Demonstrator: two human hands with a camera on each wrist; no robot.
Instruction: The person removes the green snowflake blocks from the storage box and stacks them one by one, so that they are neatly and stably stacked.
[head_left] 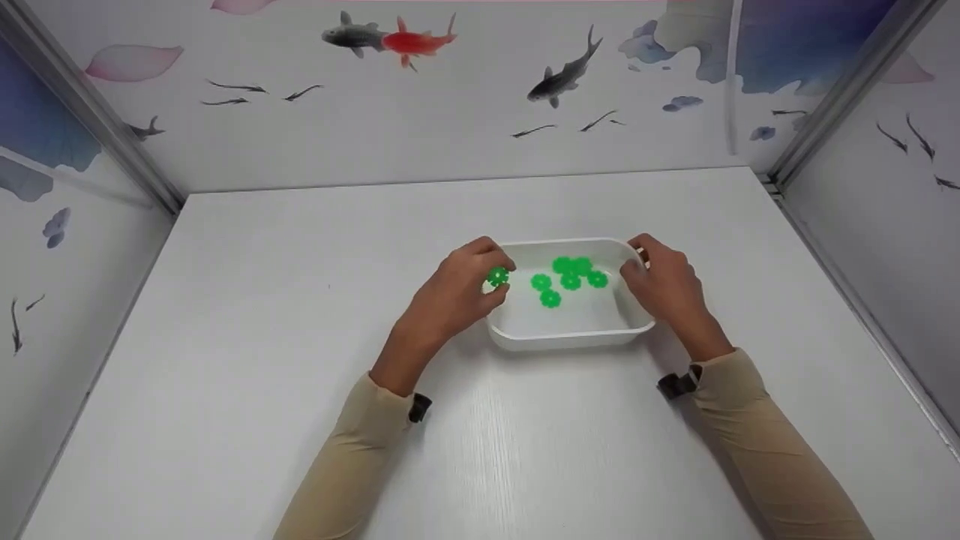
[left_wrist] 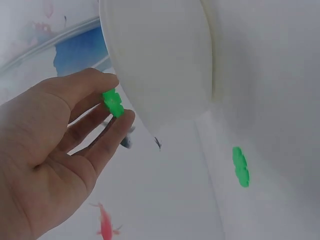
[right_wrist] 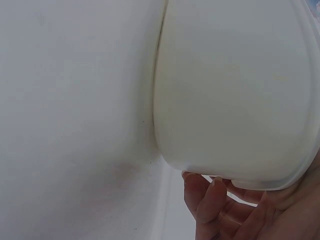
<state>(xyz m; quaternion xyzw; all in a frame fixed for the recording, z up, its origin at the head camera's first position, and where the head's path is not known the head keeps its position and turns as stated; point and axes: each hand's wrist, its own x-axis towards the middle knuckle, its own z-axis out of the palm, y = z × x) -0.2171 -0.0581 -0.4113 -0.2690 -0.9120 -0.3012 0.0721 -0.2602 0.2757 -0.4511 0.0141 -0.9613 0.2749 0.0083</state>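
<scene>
A white plastic tray (head_left: 574,337) with rounded corners stands on the table. At its left rim, my left hand (head_left: 454,291) pinches a green flower-shaped plastic disc (head_left: 498,277) between thumb and fingers. The left wrist view shows this disc (left_wrist: 113,103) edge-on, close beside the tray wall (left_wrist: 160,60). My right hand (head_left: 666,283) grips the right end of the tray, thumb over the rim and fingers outside under the lip. Several more green discs (head_left: 550,298) lie inside the tray, some of them overlapping.
Another green disc (left_wrist: 241,166) lies on the tabletop outside the tray, in the left wrist view; the head view hides it. White panels printed with fish (head_left: 566,75) stand along the table's back and sides. The white table (head_left: 262,300) extends around the tray.
</scene>
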